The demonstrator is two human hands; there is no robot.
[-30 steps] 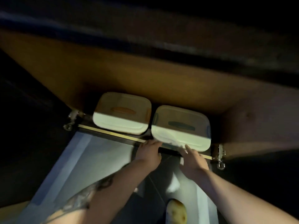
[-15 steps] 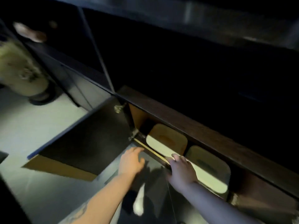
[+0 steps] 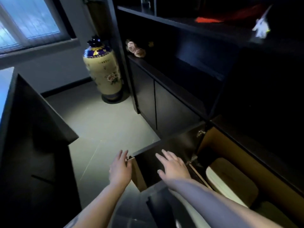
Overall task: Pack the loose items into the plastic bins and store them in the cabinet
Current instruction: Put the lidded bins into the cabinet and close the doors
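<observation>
A lidded plastic bin sits inside the low cabinet at the lower right, and the corner of a second bin shows beyond it. The cabinet's dark door stands swung out toward me. My left hand hovers with straight fingers at the door's outer edge, holding nothing. My right hand is spread flat over the door's dark face. I cannot tell whether either hand touches the door.
A tall painted vase stands on the pale tiled floor by the shelf unit. A dark desk or counter fills the left side. Upper shelves hold fabric roses and a red item.
My view has lifted from the cabinet interior to the room. Both hands left the right bin at the cabinet's front edge and moved left to the open door.
</observation>
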